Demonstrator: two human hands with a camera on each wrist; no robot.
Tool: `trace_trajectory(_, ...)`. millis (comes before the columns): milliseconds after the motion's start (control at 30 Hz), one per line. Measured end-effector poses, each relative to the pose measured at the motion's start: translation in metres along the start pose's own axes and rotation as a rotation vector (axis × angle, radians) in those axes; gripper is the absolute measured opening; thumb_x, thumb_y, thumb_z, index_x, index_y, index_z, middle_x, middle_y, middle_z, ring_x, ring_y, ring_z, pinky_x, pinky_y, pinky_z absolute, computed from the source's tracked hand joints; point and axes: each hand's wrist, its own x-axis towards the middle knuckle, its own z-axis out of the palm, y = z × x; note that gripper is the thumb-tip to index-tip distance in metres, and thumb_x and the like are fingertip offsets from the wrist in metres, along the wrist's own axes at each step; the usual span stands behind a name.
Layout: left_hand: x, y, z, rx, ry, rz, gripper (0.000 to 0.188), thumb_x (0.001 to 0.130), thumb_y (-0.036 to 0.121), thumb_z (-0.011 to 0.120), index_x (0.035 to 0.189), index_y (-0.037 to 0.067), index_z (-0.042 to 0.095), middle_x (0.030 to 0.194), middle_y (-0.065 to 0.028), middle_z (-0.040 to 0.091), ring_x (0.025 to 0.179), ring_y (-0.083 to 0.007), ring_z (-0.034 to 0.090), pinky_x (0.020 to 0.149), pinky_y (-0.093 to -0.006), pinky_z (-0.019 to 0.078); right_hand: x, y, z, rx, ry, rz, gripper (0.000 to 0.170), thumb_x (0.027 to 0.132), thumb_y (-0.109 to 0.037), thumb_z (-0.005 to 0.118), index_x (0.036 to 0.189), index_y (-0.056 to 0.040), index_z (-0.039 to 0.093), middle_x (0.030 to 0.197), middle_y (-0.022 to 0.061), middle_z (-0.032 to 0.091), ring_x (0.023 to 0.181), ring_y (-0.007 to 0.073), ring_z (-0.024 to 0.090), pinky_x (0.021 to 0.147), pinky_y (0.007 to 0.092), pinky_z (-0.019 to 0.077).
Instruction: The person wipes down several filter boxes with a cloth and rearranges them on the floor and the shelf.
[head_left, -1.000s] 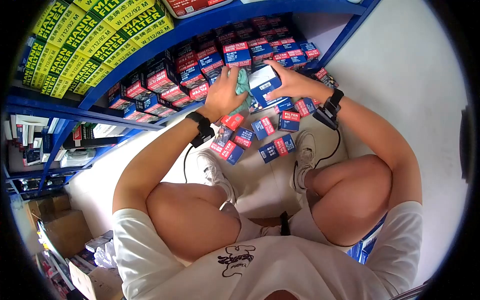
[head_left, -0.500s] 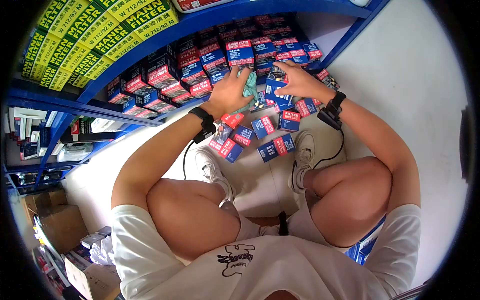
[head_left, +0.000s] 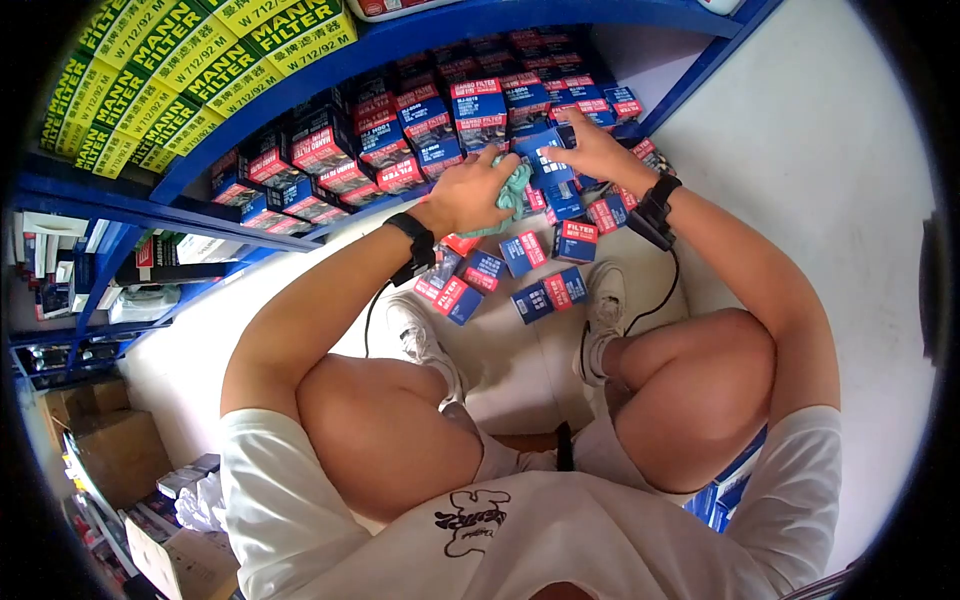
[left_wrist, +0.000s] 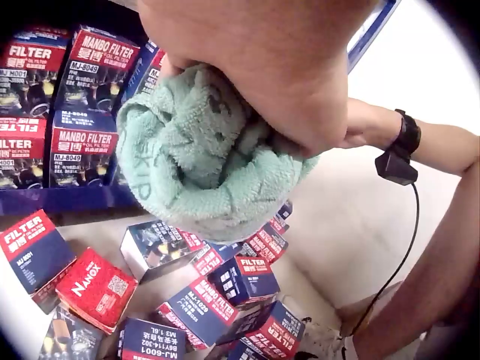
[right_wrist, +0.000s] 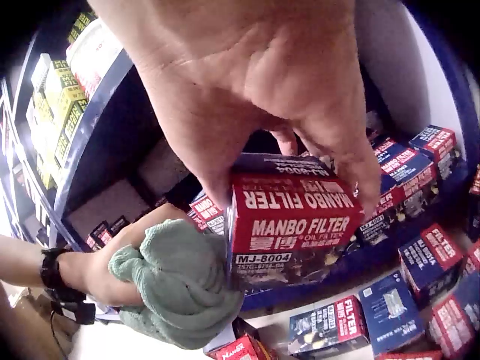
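Note:
A bunched pale green cloth (left_wrist: 199,161) is gripped in my left hand (head_left: 468,195), just left of the box in the head view. My right hand (head_left: 600,158) holds a red and blue oil filter box (right_wrist: 292,221) marked MJ-8004, thumb on one side and fingers on the other. Part of the cloth overlaps the box's left edge in the right wrist view. Below both hands, several smaller filter boxes lie loose on the floor, among them a red Nanox box (left_wrist: 97,289) and a blue MJ-1029 box (left_wrist: 196,311).
Behind the hands, a blue shelf (head_left: 420,48) holds rows of stacked red and blue filter boxes (head_left: 325,150). Yellow and green filter boxes (head_left: 170,75) sit on the level above. A white wall (head_left: 790,160) rises at right; shoes (head_left: 610,300) flank the loose boxes.
The right hand has turned the filter box, so a different blue face now points up. The left hand with the cloth has moved right and slightly nearer the body.

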Motion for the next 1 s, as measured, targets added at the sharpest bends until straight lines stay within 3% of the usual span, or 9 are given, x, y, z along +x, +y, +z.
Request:
trace_trajectory(100,-0.001,-0.003,0.004,0.03,0.009,0.038,0.069,0.074,0.032,0.075,0.133,0.011,0.046,0.124,-0.0226,0.052,0.106,-0.0447,0.062,0.086,-0.0511,0.0547,0.002,0.007,0.006,0.006,0.035,-0.005,0.078,0.081,-0.045,0.077,0.133,0.0047,0.047,0.133,0.031,0.053,0.122,0.0406,0.056,0.102,0.042,0.0451)
trace_trajectory(300,0.006,0.002,0.004,0.058,-0.062,0.095,0.067,0.074,0.03,0.076,0.132,0.011,0.048,0.125,-0.0232,0.051,0.103,-0.0439,0.063,0.083,-0.0502,0.0554,0.0,-0.004,0.0,-0.144,-0.016,-0.132,0.06,0.075,-0.033,0.077,0.125,-0.0069,0.058,0.126,0.0244,0.057,0.113,0.0392,0.057,0.096,0.0437,0.0471)
trace_trajectory(467,0.01,0.007,0.002,0.072,-0.137,0.096,0.068,0.074,0.029,0.075,0.133,0.011,0.047,0.128,-0.0253,0.05,0.103,-0.0436,0.063,0.081,-0.0495,0.0559,0.019,0.0,0.003,-0.106,0.01,-0.083,0.068,0.073,-0.039,0.077,0.129,-0.0067,0.057,0.119,0.0236,0.058,0.111,0.0403,0.059,0.094,0.0457,0.0494)
trace_trajectory(533,0.014,0.003,0.01,0.076,-0.124,0.106,0.069,0.074,0.029,0.075,0.135,0.013,0.047,0.13,-0.0255,0.049,0.102,-0.044,0.063,0.081,-0.0493,0.0561,0.015,-0.016,0.003,-0.225,0.106,0.051,0.062,0.076,-0.037,0.08,0.125,-0.0057,0.058,0.119,0.0192,0.058,0.107,0.0367,0.061,0.09,0.0425,0.0505)
trace_trajectory(700,0.026,0.001,0.011,0.071,-0.214,0.084,0.071,0.075,0.031,0.074,0.139,0.019,0.044,0.132,-0.0245,0.046,0.102,-0.0453,0.063,0.079,-0.0496,0.0565,0.028,-0.025,0.013,-0.374,0.167,0.171,0.071,0.076,-0.046,0.076,0.13,-0.0082,0.051,0.125,0.022,0.057,0.116,0.0422,0.06,0.092,0.0493,0.0523)
trace_trajectory(833,0.035,0.002,0.012,0.063,-0.254,0.076,0.071,0.076,0.03,0.073,0.142,0.021,0.047,0.127,-0.0236,0.05,0.105,-0.0429,0.063,0.082,-0.0484,0.0562,0.04,-0.026,0.024,-0.375,0.235,0.233,0.071,0.074,-0.045,0.078,0.129,-0.0092,0.053,0.126,0.0201,0.055,0.114,0.0387,0.061,0.084,0.0496,0.0562)
trace_trajectory(933,0.043,0.0,0.017,0.089,-0.3,0.071,0.075,0.076,0.032,0.073,0.143,0.019,0.041,0.132,-0.0239,0.046,0.103,-0.045,0.064,0.079,-0.051,0.0568,0.047,-0.033,0.027,-0.386,0.194,0.275,0.072,0.075,-0.045,0.077,0.131,-0.0077,0.051,0.13,0.0229,0.054,0.117,0.0413,0.059,0.09,0.0497,0.0543)
trace_trajectory(1000,0.046,-0.002,0.024,0.131,-0.226,0.037,0.082,0.077,0.032,0.073,0.149,0.019,0.035,0.134,-0.0247,0.044,0.103,-0.0459,0.064,0.083,-0.051,0.0565,0.051,-0.032,0.032,-0.38,0.172,0.283,0.073,0.076,-0.045,0.078,0.132,-0.0074,0.051,0.132,0.0225,0.052,0.118,0.0412,0.058,0.089,0.0494,0.0547)
